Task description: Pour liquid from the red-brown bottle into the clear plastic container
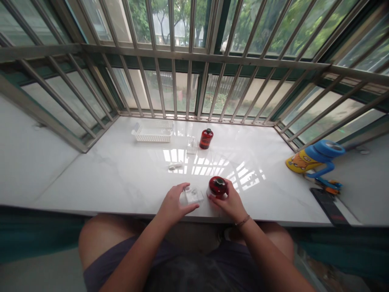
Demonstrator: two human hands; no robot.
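My left hand [175, 202] curls around a small clear square bottle [192, 195] near the front edge of the white marble sill [121, 174]. Its thumb and fingers touch the bottle's sides. Beside it, my right hand [230, 201] wraps around a red bottle with a dark round cap [217, 186]. The two bottles stand almost side by side.
Farther back stand a second red bottle [206, 138], a small clear bottle [192, 144] and a white slotted basket [152, 132]. A small white object [175, 165] lies mid-sill. At the right are a blue and yellow gadget [316, 158] and a dark phone [330, 207]. Window bars [188, 61] close off the back.
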